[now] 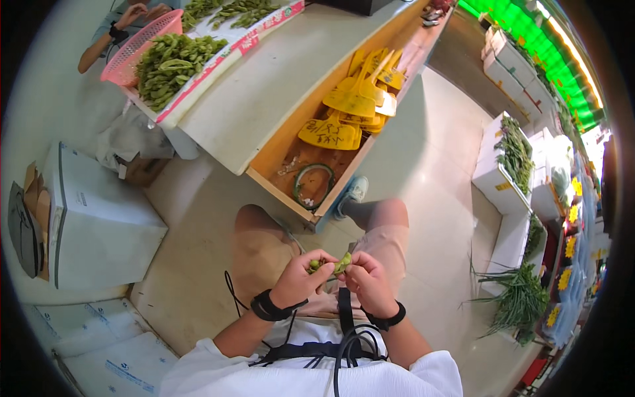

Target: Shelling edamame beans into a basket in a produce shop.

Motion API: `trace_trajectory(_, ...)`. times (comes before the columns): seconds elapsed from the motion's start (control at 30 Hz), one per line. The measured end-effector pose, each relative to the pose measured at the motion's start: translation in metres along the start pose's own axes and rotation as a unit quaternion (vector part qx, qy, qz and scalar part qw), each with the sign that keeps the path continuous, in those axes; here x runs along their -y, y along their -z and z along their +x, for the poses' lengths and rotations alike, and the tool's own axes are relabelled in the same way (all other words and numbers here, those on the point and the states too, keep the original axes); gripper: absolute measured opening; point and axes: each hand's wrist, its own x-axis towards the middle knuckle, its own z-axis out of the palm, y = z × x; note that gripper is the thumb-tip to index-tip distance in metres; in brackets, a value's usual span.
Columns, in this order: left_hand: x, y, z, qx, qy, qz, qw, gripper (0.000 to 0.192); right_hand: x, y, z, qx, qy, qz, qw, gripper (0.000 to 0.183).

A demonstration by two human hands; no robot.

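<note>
Above my lap, my left hand (pixel 306 279) and my right hand (pixel 368 282) are close together, fingers meeting around a green soybean pod (pixel 343 263). My right fingertips pinch the pod's right side, while my left thumb and forefinger press on its left part. More green pieces, seemingly beans (pixel 314 266), show between my left fingers; some are hidden by the thumb. Beyond my hands, a heap of similar pods (pixel 173 64) fills the near end of a white foam tray (pixel 208 77) at the upper left, beside a pink plastic basket (pixel 141 43).
An open wooden drawer (pixel 283 196) with yellow plastic tags (pixel 349 99) and a green ring (pixel 296 184) juts out before my knees. A white box (pixel 106 218) stands at left. Foam crates (pixel 500 183) and leafy greens (pixel 521 297) line the right. Another person's forearm (pixel 94 53) is at upper left.
</note>
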Motion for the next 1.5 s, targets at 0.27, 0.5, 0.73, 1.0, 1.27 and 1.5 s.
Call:
trace_trajectory(0.27, -0.004, -0.01, -0.005, -0.048, -0.114, 0.192, 0.974, 0.011, -0.001, 0.003, 0.001, 0.048, 0.026, -0.092, 0.994, 0.019)
trace_trajectory(0.5, -0.005, -0.018, -0.011, -0.109, -0.153, 0.306, 0.933, 0.014, -0.008, -0.003, 0.006, 0.047, 0.115, -0.107, 0.987, 0.015)
trace_trajectory(0.73, 0.005, -0.026, -0.006, -0.12, -0.282, 0.472, 0.827, 0.019, -0.014, 0.001, 0.003, -0.008, 0.075, -0.082, 0.994, 0.008)
trace_trajectory(1.0, 0.008, -0.027, -0.002, -0.148, -0.303, 0.5, 0.798, 0.019, -0.009, -0.003, 0.002, -0.014, 0.005, 0.101, 0.995, 0.019)
trace_trajectory(1.27, 0.021, -0.029, -0.007, -0.133, -0.283, 0.461, 0.831, 0.023, -0.015, 0.01, -0.003, -0.048, 0.011, 0.038, 0.998, 0.011)
trace_trajectory(1.5, 0.014, -0.012, -0.005, -0.108, -0.134, 0.243, 0.955, 0.02, -0.025, 0.026, -0.004, -0.039, 0.127, -0.238, 0.962, 0.019)
